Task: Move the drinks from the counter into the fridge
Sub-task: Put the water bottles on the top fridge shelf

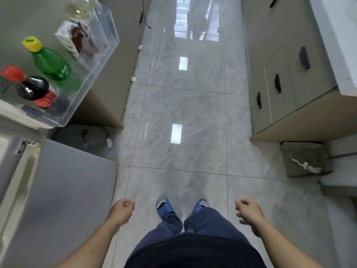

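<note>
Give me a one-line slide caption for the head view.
Both hands, left and right, hang empty above the tiled floor; green bottle and cola bottle stand in the clear door shelf.

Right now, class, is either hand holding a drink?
No: the left hand and right hand hang loosely curled and hold nothing, while the green bottle stands in the clear door shelf.
</note>
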`<state>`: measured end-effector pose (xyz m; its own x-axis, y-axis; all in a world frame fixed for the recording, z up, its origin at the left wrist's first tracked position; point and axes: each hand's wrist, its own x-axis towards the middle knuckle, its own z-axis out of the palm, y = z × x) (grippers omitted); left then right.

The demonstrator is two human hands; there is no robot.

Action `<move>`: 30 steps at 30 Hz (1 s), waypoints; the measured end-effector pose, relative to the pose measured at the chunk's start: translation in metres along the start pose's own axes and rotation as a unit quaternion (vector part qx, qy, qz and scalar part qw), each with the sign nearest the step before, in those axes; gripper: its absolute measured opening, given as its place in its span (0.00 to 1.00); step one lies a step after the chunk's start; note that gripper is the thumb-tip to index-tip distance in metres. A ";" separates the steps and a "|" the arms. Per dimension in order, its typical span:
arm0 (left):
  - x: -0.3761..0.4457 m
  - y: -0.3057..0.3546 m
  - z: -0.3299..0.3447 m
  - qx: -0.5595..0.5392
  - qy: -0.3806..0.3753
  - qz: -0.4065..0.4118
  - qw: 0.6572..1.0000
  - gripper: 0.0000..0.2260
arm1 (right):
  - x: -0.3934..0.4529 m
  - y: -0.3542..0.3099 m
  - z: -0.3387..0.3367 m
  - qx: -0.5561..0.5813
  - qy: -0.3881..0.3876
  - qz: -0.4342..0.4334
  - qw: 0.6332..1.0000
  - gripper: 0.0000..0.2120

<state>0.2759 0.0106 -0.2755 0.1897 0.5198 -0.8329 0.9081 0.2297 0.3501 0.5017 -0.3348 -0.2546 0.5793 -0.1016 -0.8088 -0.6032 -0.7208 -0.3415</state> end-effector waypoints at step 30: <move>0.080 0.307 0.089 -0.062 0.025 -0.046 0.997 0.07 | 0.222 -0.309 -0.131 -0.003 -0.057 -0.072 0.996 0.07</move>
<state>0.6035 0.0497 -0.2727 0.0860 0.5306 -0.8432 0.8671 0.3769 0.3256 0.8887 -0.2243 -0.2662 0.5923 0.0815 -0.8016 -0.5153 -0.7265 -0.4546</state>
